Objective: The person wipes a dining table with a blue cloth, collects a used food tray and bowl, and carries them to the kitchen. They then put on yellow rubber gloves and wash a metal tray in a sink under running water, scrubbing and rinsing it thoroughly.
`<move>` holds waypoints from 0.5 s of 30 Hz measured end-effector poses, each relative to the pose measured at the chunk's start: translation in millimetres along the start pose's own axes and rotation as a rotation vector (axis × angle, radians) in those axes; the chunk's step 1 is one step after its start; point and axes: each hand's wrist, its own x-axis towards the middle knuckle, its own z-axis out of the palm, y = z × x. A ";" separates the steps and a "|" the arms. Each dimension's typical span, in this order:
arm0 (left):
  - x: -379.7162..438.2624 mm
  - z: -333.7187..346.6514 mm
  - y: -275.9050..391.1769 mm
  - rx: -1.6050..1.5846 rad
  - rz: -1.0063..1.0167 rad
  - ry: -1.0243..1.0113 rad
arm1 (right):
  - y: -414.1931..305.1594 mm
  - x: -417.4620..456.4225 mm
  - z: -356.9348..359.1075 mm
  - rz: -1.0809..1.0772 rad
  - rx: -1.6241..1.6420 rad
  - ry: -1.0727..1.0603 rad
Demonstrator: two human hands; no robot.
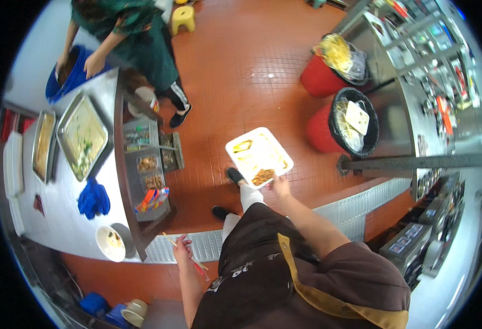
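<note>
My right hand [280, 187] grips the near corner of a white compartment tray [261, 154], which is held out over the floor. Brown food [262, 177] lies in its near corner, and yellowish residue marks other parts. Lower left, my left hand [182, 249] is closed on a pair of chopsticks [199, 264] and on something thin with a red part and clear plastic. To the left of that hand, a white bowl [110, 244] with some food in it stands on the corner of the steel table.
Two red bins [320, 131] with black liners and refuse stand at the right. The steel table [66, 214] holds metal trays of food [82, 137] and a blue cloth [93, 199]. A co-worker in green [146, 53] reaches into a blue tub [70, 76] at the upper left.
</note>
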 end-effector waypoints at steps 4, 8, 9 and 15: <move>13.0 36.4 33.2 0.007 0.069 -0.015 | -0.2 59.2 -122.4 -0.055 0.355 0.330; 0.4 76.0 68.5 -0.021 0.184 -0.074 | -44.6 99.4 -211.4 -0.078 0.539 0.468; 2.1 90.8 73.4 -0.005 0.185 -0.084 | -46.9 118.8 -240.0 -0.085 0.572 0.506; -22.4 201.2 74.1 0.057 0.126 -0.086 | -91.3 207.4 -360.1 -0.052 0.928 0.653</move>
